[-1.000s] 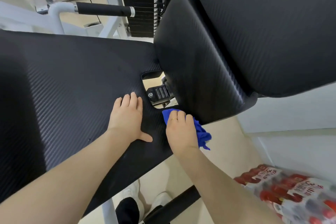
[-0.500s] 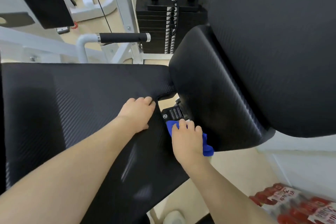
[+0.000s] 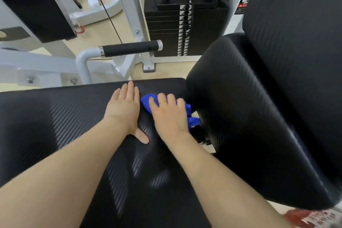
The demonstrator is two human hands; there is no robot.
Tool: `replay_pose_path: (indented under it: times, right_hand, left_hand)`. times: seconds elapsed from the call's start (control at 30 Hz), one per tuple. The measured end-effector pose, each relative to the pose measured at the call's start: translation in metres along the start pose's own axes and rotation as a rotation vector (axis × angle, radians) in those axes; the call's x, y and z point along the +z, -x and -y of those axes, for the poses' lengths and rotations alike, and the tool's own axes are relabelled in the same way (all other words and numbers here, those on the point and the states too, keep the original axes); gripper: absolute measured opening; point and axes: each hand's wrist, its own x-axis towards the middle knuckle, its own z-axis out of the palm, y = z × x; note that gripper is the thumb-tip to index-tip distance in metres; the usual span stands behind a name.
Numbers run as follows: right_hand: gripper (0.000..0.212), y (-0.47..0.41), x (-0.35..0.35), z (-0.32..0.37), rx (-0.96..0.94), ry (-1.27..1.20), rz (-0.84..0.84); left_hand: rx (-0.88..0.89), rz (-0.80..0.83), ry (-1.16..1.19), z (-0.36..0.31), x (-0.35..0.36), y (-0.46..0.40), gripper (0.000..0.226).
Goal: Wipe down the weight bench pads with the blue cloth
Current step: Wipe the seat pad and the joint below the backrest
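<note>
I had the right hand point(image 3: 169, 114) pressing the cloth point(image 3: 148, 102) flat-fingered on the seat pad point(image 3: 64, 116) by the backrest point(image 3: 259, 98), left hand point(image 3: 124, 109) flat, empty; next, probably the backrest.

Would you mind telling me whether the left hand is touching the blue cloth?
Apart. The head view shows a strip of black seat pad between the left hand and the blue cloth under the right hand.

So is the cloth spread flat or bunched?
Bunched. The cloth shows crumpled folds sticking out beside the right hand, which presses it onto the seat pad.
</note>
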Motion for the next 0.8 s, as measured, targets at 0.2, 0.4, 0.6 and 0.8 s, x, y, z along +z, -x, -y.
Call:
replay_pose_path:
  times: [0.2,0.4,0.6,0.8]
  right_hand:
    - [0.036,-0.039,0.008,-0.026,0.08,0.33,0.201]
    - [0.03,-0.028,-0.006,-0.018,0.007,0.68,0.441]
    - [0.027,0.02,-0.035,-0.015,-0.302,0.762,0.68]
    - [0.031,0.06,-0.086,-0.067,-0.244,0.636,0.298]
  left_hand:
    - [0.016,0.015,0.086,0.001,0.003,0.002,0.156]
    - [0.033,0.004,0.151,0.003,0.003,0.005,0.155]
    - [0.009,-0.007,0.107,0.002,0.0,0.005,0.156]
    - [-0.095,0.031,0.029,-0.013,-0.016,0.017,0.155]
